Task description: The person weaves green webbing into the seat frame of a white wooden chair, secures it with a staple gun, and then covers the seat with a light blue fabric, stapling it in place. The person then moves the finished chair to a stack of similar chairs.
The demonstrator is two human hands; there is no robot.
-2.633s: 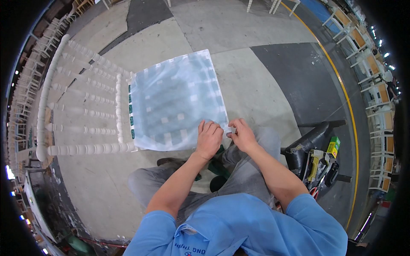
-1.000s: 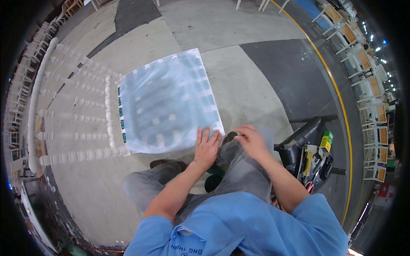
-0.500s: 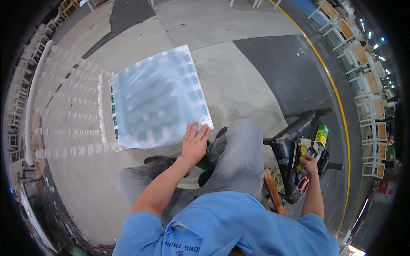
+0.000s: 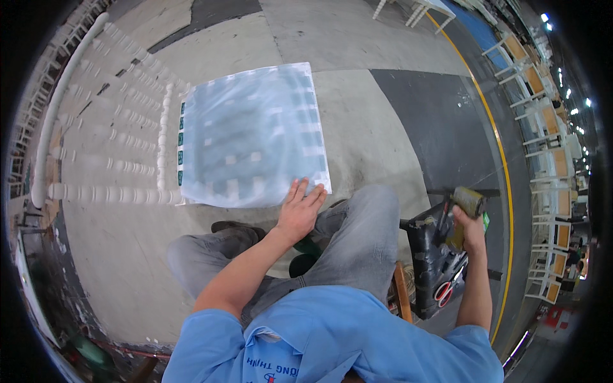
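Observation:
My left hand (image 4: pixel 299 210) lies with fingers spread on the near right corner of a chair's seat. Thin, whitish see-through sheeting (image 4: pixel 255 137) covers that seat, with a pale checked pattern showing beneath. The white chair back (image 4: pixel 121 131), made of turned spindles, extends to the left. My right hand (image 4: pixel 471 231) grips a yellowish staple gun (image 4: pixel 469 203) by its handle, raised above a worn black stool (image 4: pixel 426 255); the tool is slightly blurred. Scissors with red handles (image 4: pixel 443 293) lie on the stool, near my right wrist. Part of a green box (image 4: pixel 486 221) shows behind the hand.
My grey-trousered knees (image 4: pixel 364 223) stand between the chair and the stool. A wooden bar (image 4: pixel 402 290) is beside the stool. A yellow floor line (image 4: pixel 504 172) runs along the right, with rows of chairs (image 4: pixel 552 191) beyond. A white table (image 4: pixel 424 9) stands far off.
My right hand has lifted the staple gun off the black stool. My left hand stays on the seat corner. The view has shifted, so the chair appears slightly farther right.

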